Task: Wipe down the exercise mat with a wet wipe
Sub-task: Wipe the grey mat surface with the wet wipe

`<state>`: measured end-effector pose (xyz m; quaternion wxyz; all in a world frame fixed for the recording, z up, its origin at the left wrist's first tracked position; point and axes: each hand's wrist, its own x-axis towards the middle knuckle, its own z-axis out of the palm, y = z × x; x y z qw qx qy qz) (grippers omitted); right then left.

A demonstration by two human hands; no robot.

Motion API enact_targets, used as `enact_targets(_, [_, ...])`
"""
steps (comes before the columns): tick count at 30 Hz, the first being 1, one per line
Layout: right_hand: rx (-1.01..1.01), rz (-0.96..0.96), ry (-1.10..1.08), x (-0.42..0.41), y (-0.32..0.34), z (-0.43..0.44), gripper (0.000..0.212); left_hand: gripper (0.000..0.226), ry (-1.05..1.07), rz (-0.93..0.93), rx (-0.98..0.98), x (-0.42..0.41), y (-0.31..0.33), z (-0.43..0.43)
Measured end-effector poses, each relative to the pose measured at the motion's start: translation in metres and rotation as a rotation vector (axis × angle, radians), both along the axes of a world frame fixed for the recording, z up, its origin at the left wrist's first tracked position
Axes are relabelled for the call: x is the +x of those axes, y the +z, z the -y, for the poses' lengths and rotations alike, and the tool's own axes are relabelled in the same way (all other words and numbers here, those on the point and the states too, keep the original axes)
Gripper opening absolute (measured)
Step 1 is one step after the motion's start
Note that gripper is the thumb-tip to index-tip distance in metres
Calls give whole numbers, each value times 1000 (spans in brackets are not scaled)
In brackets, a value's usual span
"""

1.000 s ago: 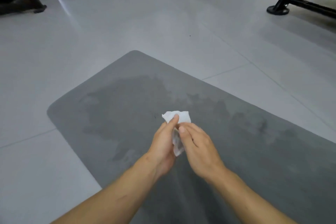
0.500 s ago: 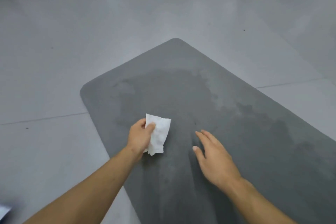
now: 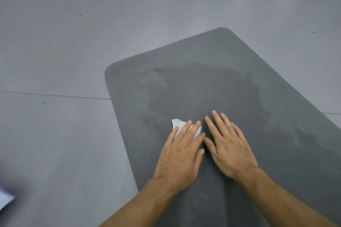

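The grey floor [image 3: 73,42] fills most of the view, and a thin seam [image 3: 55,95] runs in it from the 9 o'clock edge up to the mat. The dark grey exercise mat [image 3: 276,107] lies flat on this floor. One rounded corner of it is near 12 o'clock, a second is at about 9 o'clock of the centre, and the mat leaves the picture toward 5 o'clock. In its upper middle there is a darker, wet-looking patch [image 3: 212,83]. Two bare forearms come in from the 6 o'clock edge. The left hand [image 3: 181,155] lies flat with its fingers straight and a little spread, and it presses the wet wipe onto the mat. The right hand [image 3: 228,145] is just beside it, at its 3 o'clock, palm down on the bare mat with straight fingers, and it holds nothing. The white wet wipe [image 3: 177,124] is under the left fingers; mainly its crumpled corner at 11 o'clock of that hand shows. At the 8 o'clock edge a blurred white thing [image 3: 5,199] lies on the floor, and I cannot tell what it is. A few small dark specks [image 3: 80,14] are on the floor.
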<state>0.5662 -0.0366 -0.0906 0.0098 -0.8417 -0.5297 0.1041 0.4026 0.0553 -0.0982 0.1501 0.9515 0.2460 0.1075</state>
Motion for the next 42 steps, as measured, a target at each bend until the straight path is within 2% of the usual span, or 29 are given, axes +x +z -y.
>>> enact_targets(2, [-24, 14, 12, 6, -7, 2, 70, 63, 3, -181, -13, -6, -6, 12])
enact_targets(4, [5, 6, -14, 7, -12, 3, 71, 66, 6, -246, -43, -12, -13, 12])
enact_targets(9, [64, 27, -39, 6, -20, 4, 65, 58, -7, -288, 17, -19, -16, -24])
enact_targets(16, [60, 47, -20, 9, -24, 3, 67, 65, 198, -299, 0, 19, -16, -75])
enact_targets(22, [38, 57, 29, 14, -25, 2, 69, 65, 13, -252, 5, 30, -14, -37])
enact_targets(26, [27, 50, 135, 23, -25, 2, 72, 70, -91, -272, 15, 26, -8, -13])
enact_targets(30, [36, 30, 244, 39, -26, -2, 78, 67, -147, -273, 44, 7, -14, -12])
enact_targets(34, [53, 5, 291, 53, -27, -5, 82, 74, 37, -273, 55, 0, -15, -45])
enact_targets(39, [82, 10, -11, 51, -27, -12, 85, 63, 285, -306, -3, 2, -14, -118])
enact_targets(42, [94, 13, -70, 51, -28, -16, 85, 58, 497, -299, -16, 8, -12, -176])
